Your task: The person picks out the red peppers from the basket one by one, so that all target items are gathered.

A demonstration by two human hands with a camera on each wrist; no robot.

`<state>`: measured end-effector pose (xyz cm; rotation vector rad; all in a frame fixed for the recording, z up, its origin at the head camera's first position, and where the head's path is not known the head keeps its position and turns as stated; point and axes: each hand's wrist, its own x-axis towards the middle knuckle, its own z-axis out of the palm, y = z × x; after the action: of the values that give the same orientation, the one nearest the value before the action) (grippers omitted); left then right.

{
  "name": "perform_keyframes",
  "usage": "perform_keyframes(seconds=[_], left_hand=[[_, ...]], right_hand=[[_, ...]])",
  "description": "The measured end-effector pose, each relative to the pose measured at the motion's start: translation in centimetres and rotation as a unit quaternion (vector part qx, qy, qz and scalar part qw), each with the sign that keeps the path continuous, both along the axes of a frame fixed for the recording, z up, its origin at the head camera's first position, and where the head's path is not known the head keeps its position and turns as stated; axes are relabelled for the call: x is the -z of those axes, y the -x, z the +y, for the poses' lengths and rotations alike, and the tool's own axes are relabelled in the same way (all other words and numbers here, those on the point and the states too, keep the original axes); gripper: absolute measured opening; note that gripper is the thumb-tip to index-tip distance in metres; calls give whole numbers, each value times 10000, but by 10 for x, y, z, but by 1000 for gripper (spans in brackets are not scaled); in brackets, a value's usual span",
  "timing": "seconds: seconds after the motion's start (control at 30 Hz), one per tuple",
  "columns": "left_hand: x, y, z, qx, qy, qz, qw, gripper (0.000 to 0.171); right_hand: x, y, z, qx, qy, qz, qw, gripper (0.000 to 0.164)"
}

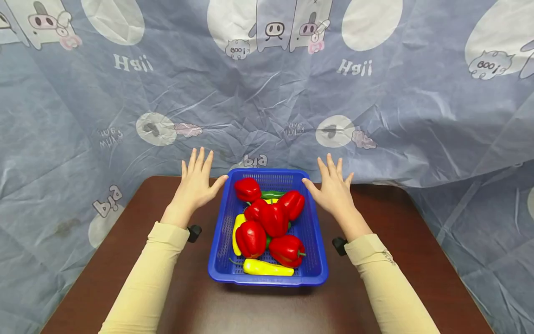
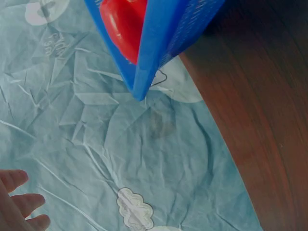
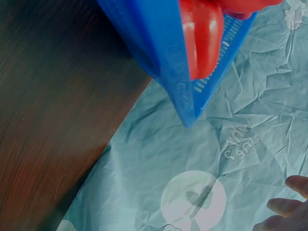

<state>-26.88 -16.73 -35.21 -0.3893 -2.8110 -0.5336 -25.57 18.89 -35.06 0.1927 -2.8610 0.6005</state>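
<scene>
A blue plastic basket (image 1: 267,279) with slotted walls stands in the middle of the table. Several glossy red bell peppers (image 1: 251,239) are piled in it. A long yellow pepper (image 1: 268,267) lies along the near wall, and another yellow pepper (image 1: 238,234) leans by the left wall. Part of a green pepper (image 1: 273,195) shows at the back, beneath the red ones. My left hand (image 1: 193,186) is spread at the basket's far left corner, my right hand (image 1: 333,189) likewise at the far right. Both thumbs point at the rim; whether they touch it I cannot tell. Neither hand holds anything.
The brown wooden table (image 1: 192,297) has rounded far corners. Behind it and at both sides hangs a wrinkled blue-grey cloth (image 1: 233,102) with cartoon prints. A small black device (image 1: 193,233) sits at the left wrist, and a matching black device (image 1: 340,246) at the right.
</scene>
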Motion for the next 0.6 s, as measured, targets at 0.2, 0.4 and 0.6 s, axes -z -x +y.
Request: perform_keyframes(seconds=[0.2,0.4,0.6], left_hand=[[-3,-1,-2,-11,-110,-191,9998,84],[7,-1,-6,-42,-253,-350,9991,83],[19,-4,-9,-44,-461,-450,9979,82]], right_hand=[[-6,-5,-7,-98,88,-28,9999,81],[-2,-12,-17,-187,239,-197,9993,81],[6,-19,-33,-329,472,-289,9979,80]])
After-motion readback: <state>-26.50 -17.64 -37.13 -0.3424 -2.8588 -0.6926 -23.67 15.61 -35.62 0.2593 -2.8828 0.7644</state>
